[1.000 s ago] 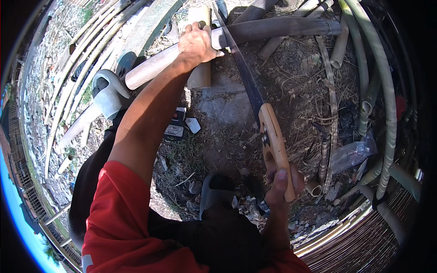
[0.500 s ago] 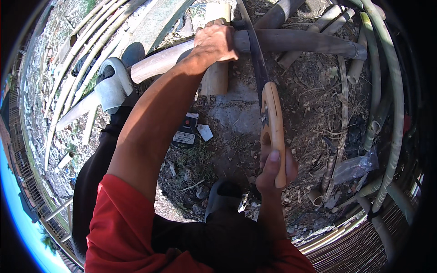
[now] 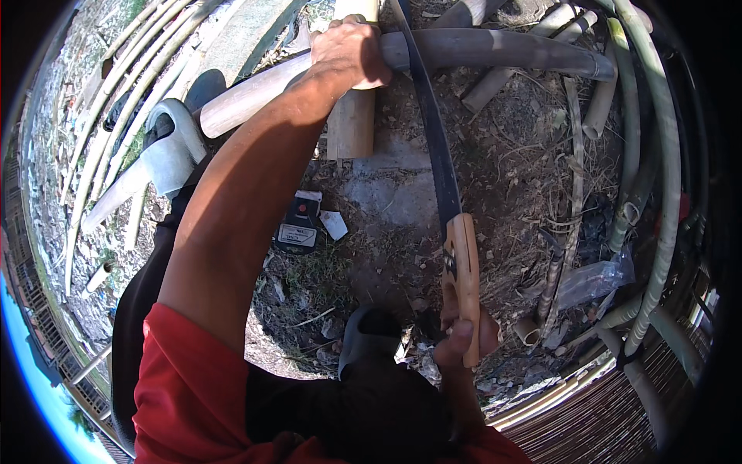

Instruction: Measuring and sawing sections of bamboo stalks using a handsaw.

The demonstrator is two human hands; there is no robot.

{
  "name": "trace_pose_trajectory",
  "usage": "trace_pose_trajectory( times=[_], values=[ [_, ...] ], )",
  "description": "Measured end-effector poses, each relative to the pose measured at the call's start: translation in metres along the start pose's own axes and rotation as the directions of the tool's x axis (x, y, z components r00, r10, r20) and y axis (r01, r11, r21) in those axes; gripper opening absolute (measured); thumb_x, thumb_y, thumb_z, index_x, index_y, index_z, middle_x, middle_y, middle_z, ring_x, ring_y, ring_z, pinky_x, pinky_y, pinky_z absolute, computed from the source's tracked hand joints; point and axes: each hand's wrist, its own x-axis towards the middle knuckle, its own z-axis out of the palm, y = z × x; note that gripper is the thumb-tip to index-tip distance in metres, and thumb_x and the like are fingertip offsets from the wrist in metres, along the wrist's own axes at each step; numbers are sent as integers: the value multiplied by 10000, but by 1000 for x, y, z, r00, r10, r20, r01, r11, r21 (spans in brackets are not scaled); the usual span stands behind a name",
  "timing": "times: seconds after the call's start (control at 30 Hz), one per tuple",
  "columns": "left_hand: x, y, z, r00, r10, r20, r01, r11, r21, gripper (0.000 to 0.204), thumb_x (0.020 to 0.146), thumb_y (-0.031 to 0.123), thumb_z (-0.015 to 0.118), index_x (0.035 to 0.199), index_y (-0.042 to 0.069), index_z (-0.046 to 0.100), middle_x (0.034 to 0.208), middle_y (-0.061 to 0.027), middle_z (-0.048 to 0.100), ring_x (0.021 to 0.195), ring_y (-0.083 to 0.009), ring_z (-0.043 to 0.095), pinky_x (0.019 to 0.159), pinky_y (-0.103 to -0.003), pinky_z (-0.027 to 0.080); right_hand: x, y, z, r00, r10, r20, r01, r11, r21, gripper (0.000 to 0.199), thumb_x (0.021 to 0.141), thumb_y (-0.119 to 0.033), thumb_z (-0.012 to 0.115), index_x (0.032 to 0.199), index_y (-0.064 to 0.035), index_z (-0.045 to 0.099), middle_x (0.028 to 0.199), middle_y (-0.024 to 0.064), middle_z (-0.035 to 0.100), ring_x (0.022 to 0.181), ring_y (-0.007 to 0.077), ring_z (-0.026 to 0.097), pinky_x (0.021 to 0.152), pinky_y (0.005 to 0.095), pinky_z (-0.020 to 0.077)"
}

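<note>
A thick bamboo pole (image 3: 502, 49) lies crosswise at the far side, resting over a shorter bamboo piece (image 3: 352, 130) on the ground. Wrapped over its middle, my left hand (image 3: 349, 51) grips the pole from above, with the fingers partly hidden. My right hand (image 3: 459, 340) is closed round the light wooden handle of a handsaw (image 3: 462, 267). The saw's long dark blade runs away from me and crosses the pole just right of my left hand. Whether the teeth have entered the bamboo cannot be made out.
A black tape measure (image 3: 297, 226) and a small white scrap (image 3: 334, 224) lie on the dirt. Long bamboo poles (image 3: 139, 85) and a plank (image 3: 243, 39) extend at far left. Curved bamboo (image 3: 671, 170) and a clear plastic bag (image 3: 595, 280) are at right.
My right hand has drawn the saw back toward me, its handle now lower in view. My left hand keeps its grip on the pole; the whole view has shifted slightly.
</note>
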Motion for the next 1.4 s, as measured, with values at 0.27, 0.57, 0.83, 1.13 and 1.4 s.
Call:
trace_pose_trajectory(
  times=[0.27, 0.57, 0.83, 1.13, 1.4],
  values=[
    [39, -7, -13, 994, -51, -97, 63, 990, 124, 714, 646, 427, 826, 1260, 82, 709, 1265, -163, 682, 1234, -312, 662, 1021, -429, 549, 28, -22, -15, 982, 188, -18, -188, 968, -168, 474, 1011, -385, 586, 785, 27, 646, 601, 81, 604, 485, 128, 567, 457, 286, 407],
    [35, -3, -12, 984, -62, -168, 91, 981, 174, 732, 641, 427, 828, 1273, 78, 703, 1301, -160, 660, 1254, -318, 646, 1037, -429, 540, 107, 2, 45, 994, -97, 41, 98, 995, -30, 322, 990, -226, 672, 751, -23, 595, 573, 32, 570, 472, 95, 534, 442, 288, 386],
    [29, -8, -12, 989, -48, 139, 37, 996, 81, 727, 695, 516, 878, 1290, 128, 723, 1303, -151, 678, 1261, -316, 655, 1054, -475, 536, 55, 3, 29, 997, -62, 39, 59, 995, 76, 291, 980, -198, 615, 797, 28, 627, 595, 78, 596, 488, 140, 574, 472, 294, 414],
    [32, -8, -18, 999, -23, 30, 20, 997, 81, 786, 696, 619, 879, 1259, 90, 732, 1259, -153, 734, 1193, -292, 702, 1033, -412, 556, 105, -9, 54, 998, 55, 34, -56, 998, 26, 272, 974, -206, 659, 793, -5, 634, 571, 49, 579, 476, 135, 577, 452, 311, 403],
    [25, -7, -10, 996, 50, -73, -39, 989, 145, 743, 688, 596, 909, 1227, 109, 752, 1214, -129, 748, 1154, -294, 724, 994, -394, 579, 98, 0, 59, 999, -33, 40, 34, 998, -48, 265, 983, -163, 657, 779, 0, 615, 596, 58, 584, 495, 109, 561, 464, 301, 409]
  ],
)
